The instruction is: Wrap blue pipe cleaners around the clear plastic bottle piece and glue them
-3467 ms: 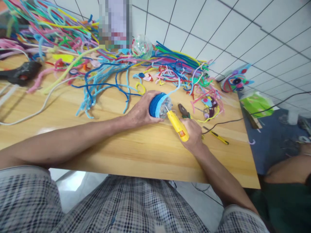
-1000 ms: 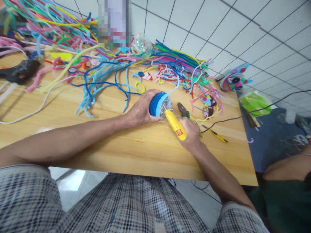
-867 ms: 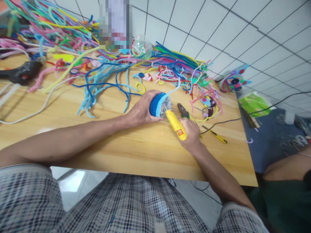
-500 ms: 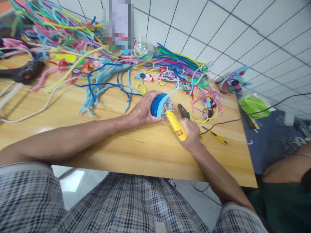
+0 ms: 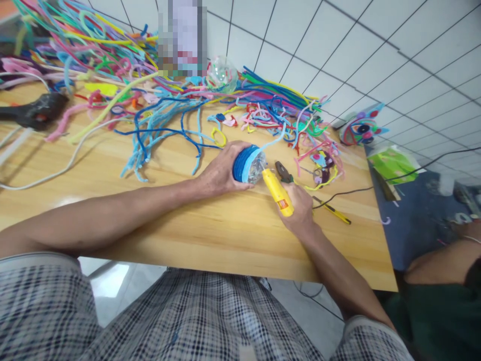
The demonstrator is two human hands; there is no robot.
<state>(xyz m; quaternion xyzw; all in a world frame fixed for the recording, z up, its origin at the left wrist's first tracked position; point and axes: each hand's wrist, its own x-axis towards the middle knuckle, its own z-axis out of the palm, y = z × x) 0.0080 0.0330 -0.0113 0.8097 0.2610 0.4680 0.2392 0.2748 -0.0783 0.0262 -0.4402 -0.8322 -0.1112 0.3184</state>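
My left hand (image 5: 222, 170) is wrapped around a clear plastic bottle piece (image 5: 257, 168), lying on its side. Dark blue pipe cleaner (image 5: 240, 166) is wound around its wall, with a light blue pipe cleaner (image 5: 249, 163) along the edge, its loose end sticking up to the right. In my right hand (image 5: 301, 205) is a yellow glue gun (image 5: 277, 190), its thin metal tip pointing at the bottle's clear end. Whether the tip touches it I cannot tell. Pliers (image 5: 283, 171) with dark handles lie just beyond my right hand.
Heaps of coloured pipe cleaners (image 5: 158, 118) spread along the table's back. A black glue gun (image 5: 41, 111) lies at left, a yellow cutter knife (image 5: 338, 212) at right. A black cord (image 5: 347, 191) crosses the right edge. Another person's leg (image 5: 443, 263) shows at far right.
My right hand has shifted slightly right, drawing the glue gun's tip back from the light blue edge. The loose light blue end now leans further right. My left hand keeps its hold.
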